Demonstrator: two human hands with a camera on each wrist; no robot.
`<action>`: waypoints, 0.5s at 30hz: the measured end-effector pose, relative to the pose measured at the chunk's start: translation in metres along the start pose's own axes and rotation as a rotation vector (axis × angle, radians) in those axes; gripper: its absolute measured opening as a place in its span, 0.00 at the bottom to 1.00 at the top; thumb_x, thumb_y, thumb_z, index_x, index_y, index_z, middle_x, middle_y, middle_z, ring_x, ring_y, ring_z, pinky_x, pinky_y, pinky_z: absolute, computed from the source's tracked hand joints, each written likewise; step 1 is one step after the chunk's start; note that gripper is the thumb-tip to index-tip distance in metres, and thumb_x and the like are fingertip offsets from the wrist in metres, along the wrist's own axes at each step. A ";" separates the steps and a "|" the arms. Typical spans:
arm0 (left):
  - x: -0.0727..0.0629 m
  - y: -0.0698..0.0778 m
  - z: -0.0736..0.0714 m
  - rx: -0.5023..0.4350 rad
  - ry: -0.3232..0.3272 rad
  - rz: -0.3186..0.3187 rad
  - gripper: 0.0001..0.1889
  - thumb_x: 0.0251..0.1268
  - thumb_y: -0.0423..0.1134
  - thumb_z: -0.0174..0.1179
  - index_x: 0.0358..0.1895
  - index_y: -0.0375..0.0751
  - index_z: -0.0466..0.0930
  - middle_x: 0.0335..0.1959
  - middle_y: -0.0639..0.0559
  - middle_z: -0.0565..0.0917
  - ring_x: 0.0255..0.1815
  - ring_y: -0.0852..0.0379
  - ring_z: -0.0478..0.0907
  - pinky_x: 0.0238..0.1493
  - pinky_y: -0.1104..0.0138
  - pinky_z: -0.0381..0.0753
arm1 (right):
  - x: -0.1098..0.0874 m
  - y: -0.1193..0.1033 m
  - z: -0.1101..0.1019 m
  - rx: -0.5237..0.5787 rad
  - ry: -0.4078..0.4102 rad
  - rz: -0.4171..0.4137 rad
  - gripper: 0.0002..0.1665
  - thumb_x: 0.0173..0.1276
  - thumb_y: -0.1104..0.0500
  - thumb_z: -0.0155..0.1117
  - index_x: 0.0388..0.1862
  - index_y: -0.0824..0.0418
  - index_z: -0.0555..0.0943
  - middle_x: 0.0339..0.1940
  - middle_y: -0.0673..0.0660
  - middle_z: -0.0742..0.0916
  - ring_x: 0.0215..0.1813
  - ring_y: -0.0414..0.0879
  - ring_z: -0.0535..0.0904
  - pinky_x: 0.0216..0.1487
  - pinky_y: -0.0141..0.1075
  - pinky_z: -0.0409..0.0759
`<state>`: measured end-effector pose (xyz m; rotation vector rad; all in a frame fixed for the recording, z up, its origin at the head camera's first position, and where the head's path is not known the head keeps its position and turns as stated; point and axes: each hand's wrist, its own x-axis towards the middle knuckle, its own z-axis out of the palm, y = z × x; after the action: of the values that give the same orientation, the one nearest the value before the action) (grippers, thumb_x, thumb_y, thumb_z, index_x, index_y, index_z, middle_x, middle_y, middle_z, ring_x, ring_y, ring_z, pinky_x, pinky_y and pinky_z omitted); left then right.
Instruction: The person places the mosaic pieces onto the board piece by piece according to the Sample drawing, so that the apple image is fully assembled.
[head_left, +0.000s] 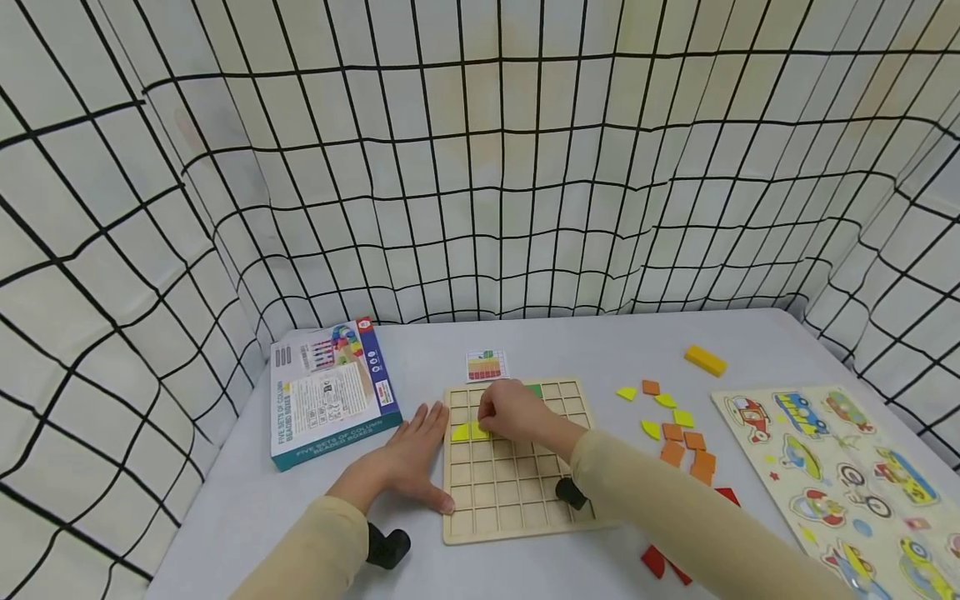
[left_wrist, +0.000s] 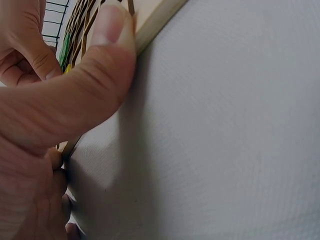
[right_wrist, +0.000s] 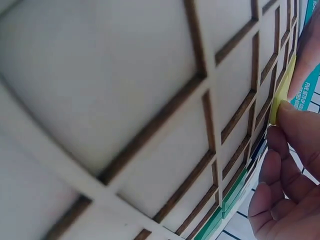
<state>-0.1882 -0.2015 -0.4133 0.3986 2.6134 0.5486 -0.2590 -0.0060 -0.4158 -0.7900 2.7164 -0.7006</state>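
A wooden grid board [head_left: 517, 492] lies at the table's middle. My left hand [head_left: 408, 458] rests spread along its left side, thumb on the near left corner and fingers by the far left edge. Over the board's upper part is my right hand [head_left: 517, 410], fingers curled. Its thumb and fingertip pinch the edge of a yellow tile [right_wrist: 277, 106] at the grid, beside a yellow piece with a curved edge [head_left: 460, 432]. Green tiles [right_wrist: 234, 192] sit in cells along the far row. A small pattern card [head_left: 486, 365] lies behind the board.
Loose yellow pieces [head_left: 651, 429], orange squares [head_left: 672, 453] and red pieces [head_left: 653, 562] lie to the right. Beyond them are a picture puzzle board [head_left: 817, 450] and a yellow block [head_left: 705, 361]. A boxed set [head_left: 330, 392] stands at the left. Black netting [head_left: 502, 133] encloses the table.
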 end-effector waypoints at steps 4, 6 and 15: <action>0.002 0.000 0.000 -0.003 0.002 0.001 0.69 0.45 0.58 0.81 0.82 0.31 0.42 0.85 0.36 0.42 0.86 0.34 0.34 0.83 0.39 0.40 | 0.000 -0.001 -0.001 -0.006 0.006 0.011 0.06 0.67 0.62 0.73 0.29 0.56 0.88 0.27 0.47 0.86 0.30 0.38 0.76 0.36 0.31 0.79; 0.004 -0.001 0.000 -0.004 0.004 0.000 0.69 0.45 0.58 0.80 0.82 0.31 0.42 0.85 0.36 0.42 0.86 0.34 0.34 0.84 0.39 0.40 | 0.000 0.000 0.000 0.001 0.014 0.012 0.06 0.67 0.62 0.73 0.29 0.56 0.87 0.27 0.47 0.86 0.30 0.39 0.76 0.36 0.31 0.79; 0.003 -0.002 0.002 -0.005 0.007 0.005 0.70 0.44 0.58 0.81 0.82 0.30 0.42 0.85 0.35 0.42 0.86 0.34 0.34 0.84 0.39 0.40 | -0.011 0.013 -0.014 0.069 0.058 0.042 0.03 0.69 0.63 0.71 0.34 0.59 0.87 0.33 0.50 0.88 0.35 0.40 0.78 0.41 0.34 0.81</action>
<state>-0.1904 -0.2017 -0.4171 0.4020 2.6179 0.5587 -0.2608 0.0148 -0.4091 -0.7049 2.7352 -0.8161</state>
